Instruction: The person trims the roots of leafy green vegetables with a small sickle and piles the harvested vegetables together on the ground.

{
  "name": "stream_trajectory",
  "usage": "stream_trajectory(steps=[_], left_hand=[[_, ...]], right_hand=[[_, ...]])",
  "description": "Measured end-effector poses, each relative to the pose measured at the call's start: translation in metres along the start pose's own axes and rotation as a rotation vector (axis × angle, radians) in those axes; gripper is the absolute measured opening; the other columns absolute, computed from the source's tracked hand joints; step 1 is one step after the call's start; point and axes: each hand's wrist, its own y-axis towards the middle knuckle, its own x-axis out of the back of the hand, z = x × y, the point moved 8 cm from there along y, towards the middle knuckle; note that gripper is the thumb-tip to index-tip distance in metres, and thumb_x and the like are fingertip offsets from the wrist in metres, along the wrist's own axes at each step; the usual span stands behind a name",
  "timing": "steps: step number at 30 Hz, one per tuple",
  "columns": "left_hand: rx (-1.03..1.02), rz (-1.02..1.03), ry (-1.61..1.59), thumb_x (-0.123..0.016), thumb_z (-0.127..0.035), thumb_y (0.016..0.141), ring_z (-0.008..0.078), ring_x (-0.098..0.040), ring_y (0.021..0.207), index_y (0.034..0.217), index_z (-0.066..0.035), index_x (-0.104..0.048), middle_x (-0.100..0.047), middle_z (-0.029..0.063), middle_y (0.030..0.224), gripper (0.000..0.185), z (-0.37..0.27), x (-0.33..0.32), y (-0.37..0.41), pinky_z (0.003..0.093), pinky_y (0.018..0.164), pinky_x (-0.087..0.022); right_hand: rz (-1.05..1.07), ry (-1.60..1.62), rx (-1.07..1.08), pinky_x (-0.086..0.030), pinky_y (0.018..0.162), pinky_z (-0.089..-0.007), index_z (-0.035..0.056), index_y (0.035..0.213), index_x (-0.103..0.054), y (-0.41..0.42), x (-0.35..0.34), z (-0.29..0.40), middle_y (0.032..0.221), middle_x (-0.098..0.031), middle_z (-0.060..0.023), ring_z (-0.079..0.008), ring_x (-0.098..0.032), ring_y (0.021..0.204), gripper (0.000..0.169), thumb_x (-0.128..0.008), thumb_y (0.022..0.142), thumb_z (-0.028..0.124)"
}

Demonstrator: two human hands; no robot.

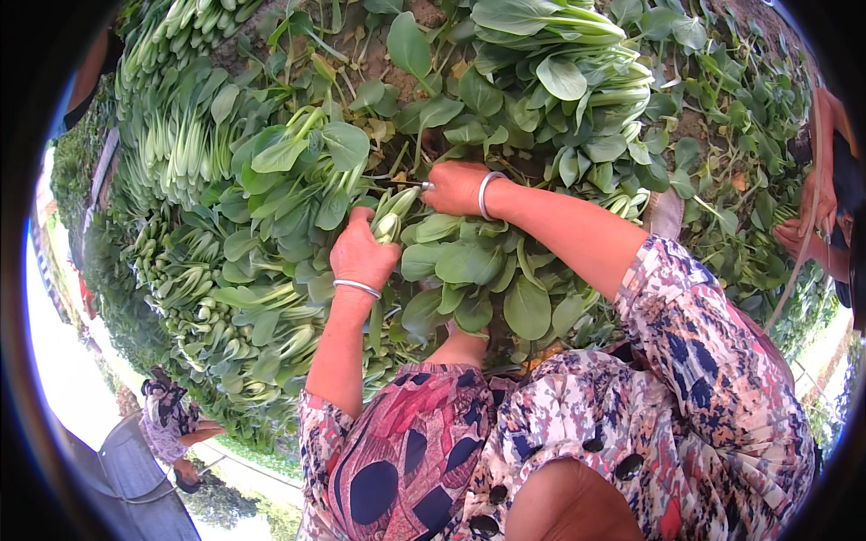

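Note:
My left hand (365, 250) is closed around the pale stems of a leafy green plant (388, 226), like bok choy. Just to its right, my right hand (460, 188) grips the metal end of a thin-bladed knife (400, 183), whose dark blade points left among the stems. Broad green leaves (473, 264) spread below my right hand, over my bare leg. A large bunch of cut greens (595, 88) lies at the upper right. More greens with white stems (189, 145) are heaped in rows at the left.
Rooted plants (731, 135) and bare soil stretch along the right. Another person's hands (812, 216) are at the far right edge, holding something thin. A further person (172, 426) is at the lower left, beside a grey sheet (135, 473). A piece of fabric (664, 213) lies by my right elbow.

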Motion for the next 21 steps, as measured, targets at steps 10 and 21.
stream_trajectory(steps=[10,21], left_hand=[[-0.12,-0.225,-0.23,-0.078,-0.009,0.063,0.0303,-0.064,0.09,0.115,-0.005,-0.053,-0.064,0.0154,0.099,0.057,0.007,0.01,-0.022,0.0373,0.082,-0.05],[-0.389,-0.397,-0.873,-0.073,0.006,0.073,0.0175,-0.058,0.098,0.124,0.004,-0.046,-0.056,0.011,0.113,0.058,-0.081,0.114,-0.059,0.03,0.088,-0.048]], right_hand=[[0.283,1.318,-0.02,-0.039,0.047,-0.0216,0.0051,0.109,-0.059,0.021,-0.035,0.007,0.08,-0.062,0.0002,-0.0093,-0.045,0.051,0.031,-0.062,0.081,0.018],[0.083,1.239,0.462,-0.03,0.039,-0.018,0.0063,0.109,-0.059,-0.094,0.095,0.114,0.075,-0.057,0.0018,-0.0031,-0.042,0.046,0.037,-0.069,0.088,0.035]])
